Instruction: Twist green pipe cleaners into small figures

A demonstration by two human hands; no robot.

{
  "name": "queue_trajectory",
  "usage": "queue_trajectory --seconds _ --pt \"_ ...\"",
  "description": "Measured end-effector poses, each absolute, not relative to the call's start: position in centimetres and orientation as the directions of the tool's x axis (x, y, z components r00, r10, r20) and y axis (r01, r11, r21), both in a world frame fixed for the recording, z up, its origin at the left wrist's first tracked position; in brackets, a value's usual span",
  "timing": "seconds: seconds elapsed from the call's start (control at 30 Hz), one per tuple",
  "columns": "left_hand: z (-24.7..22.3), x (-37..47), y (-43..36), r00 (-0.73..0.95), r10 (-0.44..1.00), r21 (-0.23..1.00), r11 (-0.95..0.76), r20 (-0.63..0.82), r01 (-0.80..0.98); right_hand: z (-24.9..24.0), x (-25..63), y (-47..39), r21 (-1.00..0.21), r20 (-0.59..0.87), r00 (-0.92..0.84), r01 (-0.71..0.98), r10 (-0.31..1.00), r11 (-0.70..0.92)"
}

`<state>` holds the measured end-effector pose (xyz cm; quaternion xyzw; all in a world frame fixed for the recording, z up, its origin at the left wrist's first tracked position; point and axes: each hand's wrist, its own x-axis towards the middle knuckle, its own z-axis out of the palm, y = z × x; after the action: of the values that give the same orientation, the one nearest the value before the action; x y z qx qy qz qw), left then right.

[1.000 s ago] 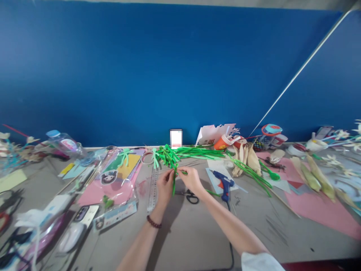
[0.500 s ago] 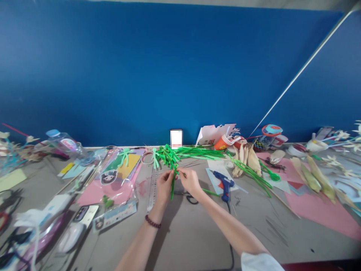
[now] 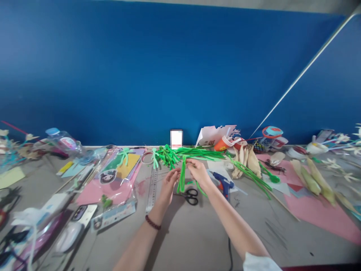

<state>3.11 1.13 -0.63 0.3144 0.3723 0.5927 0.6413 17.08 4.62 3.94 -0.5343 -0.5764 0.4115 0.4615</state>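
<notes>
My right hand (image 3: 199,174) is closed, its fingertips pinching the top of a folded green pipe cleaner (image 3: 182,177) whose strands hang down over the table. My left hand (image 3: 168,184), wearing a dark bead bracelet (image 3: 152,223), is just left of it with curved fingers apart and nothing visible in them. Black-handled scissors (image 3: 191,197) lie below the hanging strands. Behind the hands is a heap of twisted green pipe cleaners (image 3: 167,156), and long straight green pipe cleaners (image 3: 201,152) stretch rightward from it.
A clear ruler (image 3: 151,190) lies left of my left hand. Right of my right hand sits a blue glue gun (image 3: 224,183) with its cord running down the table. Farther out are a pink paper pack (image 3: 96,188), dried husks (image 3: 254,163) and red paper cups (image 3: 222,143). A blue wall (image 3: 175,75) rises behind.
The green pipe cleaner, held between both hands before, now hangs from my right hand, slightly right and higher. My left hand has come off it. More of the scissors shows.
</notes>
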Motion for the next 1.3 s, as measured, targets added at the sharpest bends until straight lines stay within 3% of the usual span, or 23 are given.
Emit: queue_trajectory --seconds 0.17,0.73,1.0,1.13,1.3 --pt "-0.9 2.9 1.3 0.020 0.994 0.805 0.101 -0.110 -0.584 3.7 15.8 3.8 -0.955 0.042 -0.069 0.290 0.997 0.060" --pt "-1.1 2.2 1.8 -0.059 0.992 0.874 0.067 -0.109 -0.480 4.5 15.7 2.6 -0.752 0.199 -0.162 0.607 0.966 0.257" --pt "-0.8 2.2 1.6 0.039 0.972 0.745 0.202 -0.230 -0.636 4.1 15.9 3.0 -0.698 0.290 -0.185 0.630 0.939 0.340" --pt "-0.7 2.2 1.7 -0.009 0.966 0.747 0.193 -0.257 -0.636 4.1 16.0 2.9 -0.689 0.290 -0.186 0.640 0.939 0.340" --pt "-0.6 2.1 1.7 0.052 0.960 0.729 0.244 -0.276 -0.640 4.1 16.0 3.0 -0.688 0.278 -0.214 0.637 0.937 0.349"
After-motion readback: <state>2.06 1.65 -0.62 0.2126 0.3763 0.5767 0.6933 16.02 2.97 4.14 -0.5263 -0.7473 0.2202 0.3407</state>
